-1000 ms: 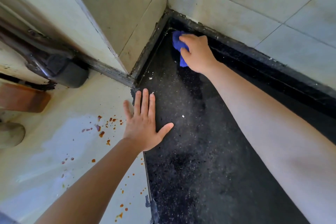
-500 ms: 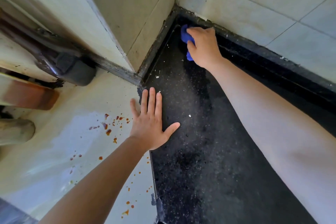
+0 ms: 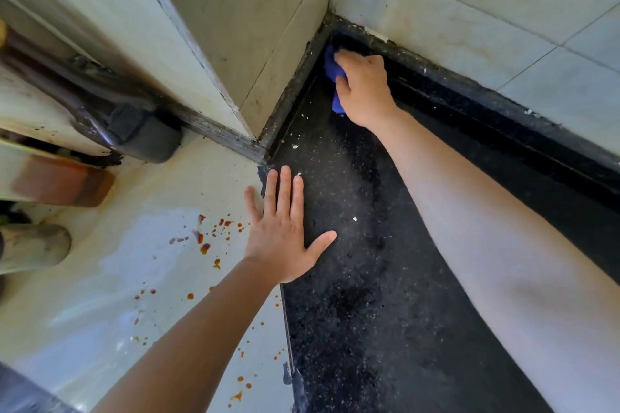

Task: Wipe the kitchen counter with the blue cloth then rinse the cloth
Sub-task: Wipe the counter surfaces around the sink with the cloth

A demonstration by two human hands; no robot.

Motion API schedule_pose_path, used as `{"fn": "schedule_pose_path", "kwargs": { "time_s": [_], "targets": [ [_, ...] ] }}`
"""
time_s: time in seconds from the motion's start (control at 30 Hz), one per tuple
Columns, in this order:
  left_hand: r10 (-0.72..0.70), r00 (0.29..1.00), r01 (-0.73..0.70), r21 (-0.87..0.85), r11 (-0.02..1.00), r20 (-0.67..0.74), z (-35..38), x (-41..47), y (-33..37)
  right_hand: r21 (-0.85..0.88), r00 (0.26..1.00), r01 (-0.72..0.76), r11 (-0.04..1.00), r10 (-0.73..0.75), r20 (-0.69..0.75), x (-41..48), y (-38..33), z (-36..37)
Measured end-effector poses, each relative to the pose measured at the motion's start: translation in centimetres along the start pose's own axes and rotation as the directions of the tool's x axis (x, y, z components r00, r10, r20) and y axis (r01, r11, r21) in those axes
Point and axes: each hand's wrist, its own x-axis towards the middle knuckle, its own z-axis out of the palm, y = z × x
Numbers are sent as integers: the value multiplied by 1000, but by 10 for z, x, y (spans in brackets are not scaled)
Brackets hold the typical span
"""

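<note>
The black speckled kitchen counter (image 3: pixel 362 312) runs from the bottom of the view up into a tiled corner. My right hand (image 3: pixel 364 87) grips the bunched blue cloth (image 3: pixel 332 69) and presses it onto the counter deep in that corner; most of the cloth is hidden under the hand. My left hand (image 3: pixel 285 228) lies flat with straight fingers across the counter's left edge, holding nothing. White crumbs and a pale dusty film lie on the counter between the hands.
Tiled walls (image 3: pixel 469 3) close the corner at the back and left. To the left, below the counter edge, is a pale floor (image 3: pixel 117 278) with orange spatter (image 3: pixel 208 238), a dark pipe fitting (image 3: pixel 144 131) and a brown block (image 3: pixel 63 181).
My right hand with the cloth has stayed in the far corner, shifting slightly. My left hand remains flat on the counter edge. The camera has drifted a little.
</note>
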Motion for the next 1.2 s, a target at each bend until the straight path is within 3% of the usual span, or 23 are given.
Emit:
{"fn": "schedule_pose_path", "kwargs": {
  "time_s": [0.1,0.17,0.27,0.33,0.43,0.5,0.6,0.63,0.67,0.73,0.8,0.83,0.93,1.03,1.07,1.1,1.17,1.2],
  "targets": [
    [4,1000,-4,-4,1000,-17,1,1,0,-83,998,-64,995,64,2,10,-17,22],
    [3,1000,-3,-8,1000,-20,2,1,-1,-123,997,33,992,-25,70,-11,-20,28],
    [-1,1000,1,4,1000,-10,2,0,-2,23,934,230,973,-228,275,-67,-9,12],
    [-7,1000,7,10,1000,-4,1,0,-3,157,929,191,969,-230,289,-100,-2,-4],
    [-7,1000,7,9,1000,-8,0,1,-1,312,999,-43,949,46,-1,-122,27,-34],
    [-7,1000,7,13,1000,-17,1,2,-1,324,949,-200,925,265,-171,-123,65,-50],
    [-6,1000,6,20,1000,-25,4,2,0,132,871,-455,881,471,-143,-113,100,-42],
    [-9,999,9,20,1000,-34,5,2,0,82,866,-477,875,484,-124,-110,96,-33],
    [-10,999,11,22,1000,-39,5,3,-1,69,898,-423,903,428,-101,-107,88,-24],
    [-11,1000,11,23,1000,-30,5,3,-1,84,988,-151,985,151,9,-107,64,-17],
    [-10,1000,10,13,1000,-26,4,3,0,130,988,28,991,-47,146,-121,46,-15],
    [-12,1000,12,14,1000,-29,4,3,-1,159,985,34,987,-61,164,-128,43,-17],
    [-14,999,15,15,1000,-45,5,3,-1,218,995,-51,975,68,-70,-124,59,-27],
    [-10,999,11,24,1000,-36,6,4,0,147,891,-396,906,418,-179,-94,74,-27],
    [-13,999,14,27,1000,-43,8,4,-1,94,860,-464,881,473,-190,-86,69,-16],
    [-14,998,16,30,999,-53,9,4,-1,64,883,-433,899,437,-168,-82,54,-9],
    [-6,998,7,25,1000,-58,8,4,-1,169,985,-165,972,169,-12,-78,24,1],
    [4,999,-3,17,1000,-52,7,3,-1,249,996,-61,967,43,78,-83,14,3]
  ]
}}
